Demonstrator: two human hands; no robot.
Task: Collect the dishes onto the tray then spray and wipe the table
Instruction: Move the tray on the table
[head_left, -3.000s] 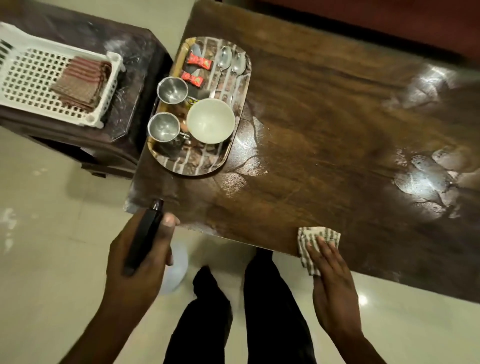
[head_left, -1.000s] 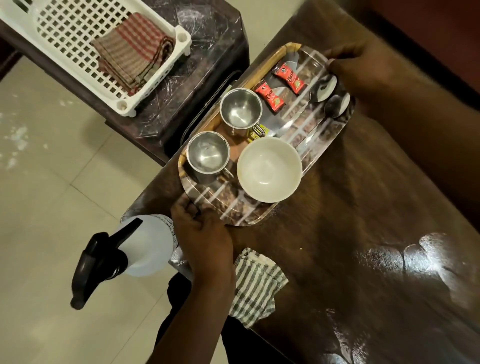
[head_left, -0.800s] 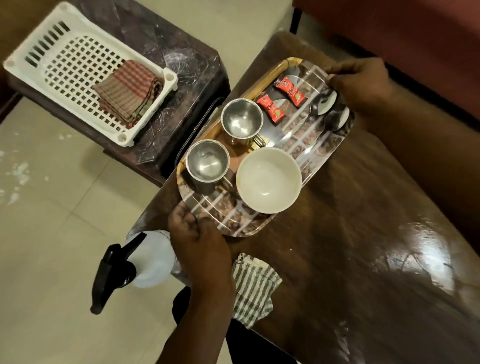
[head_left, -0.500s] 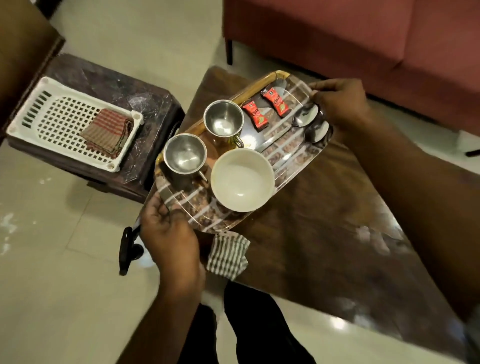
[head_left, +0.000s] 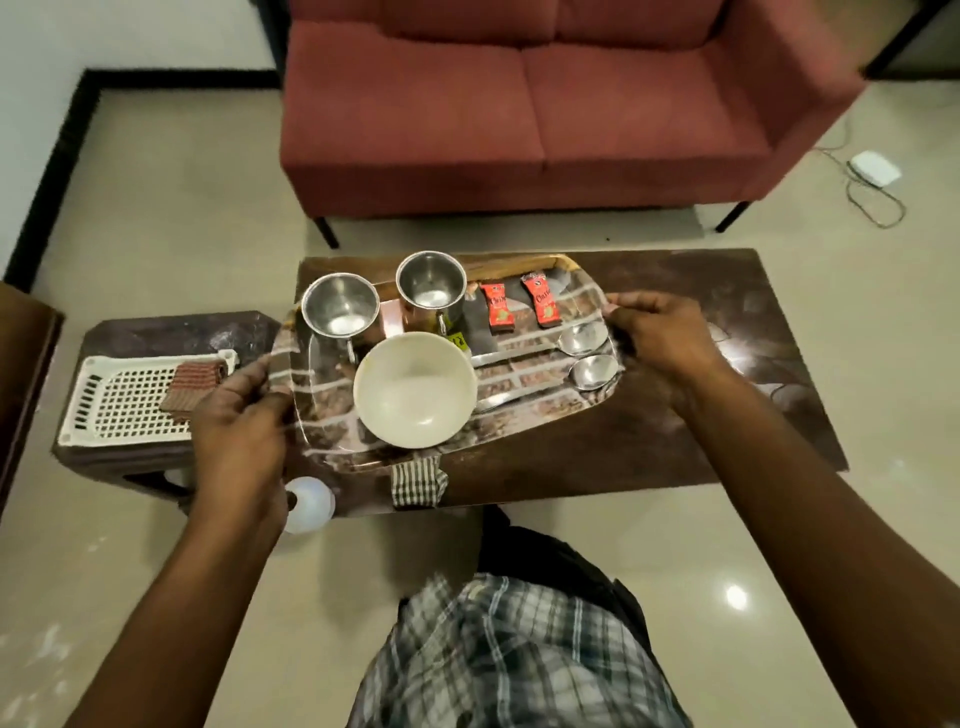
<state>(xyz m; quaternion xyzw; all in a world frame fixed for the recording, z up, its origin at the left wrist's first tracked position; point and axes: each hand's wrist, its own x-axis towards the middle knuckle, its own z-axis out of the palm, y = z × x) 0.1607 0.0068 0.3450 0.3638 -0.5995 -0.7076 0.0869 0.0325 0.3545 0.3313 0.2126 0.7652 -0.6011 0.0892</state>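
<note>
The tray (head_left: 545, 415) is the big thing here; the left hand (head_left: 239, 431) holds its left end with fingers curled round the rim; the right hand (head_left: 660, 338) holds its right end with fingers pinching the rim; the tray looks lifted a bit over the bench (head_left: 727, 415).

On the tray sit a white bowl (head_left: 415, 389), two shiny cups (head_left: 340, 312), two spoons (head_left: 584, 338) and two red packets (head_left: 497, 306); I see no dishes on the bench beside the tray, so the picking-up part looks done.

Right of the tray the bench has shiny patches that may be wet; I think some spraying and wiping is done too, but I cannot tell if all of it is.

The striped cloth (head_left: 418, 480) lies on the bench edge, just under the near side of the tray; the spray bottle (head_left: 309, 504) is down by the tray's near left corner, close to the left wrist; the spot under the tray may need a wipe.
</note>
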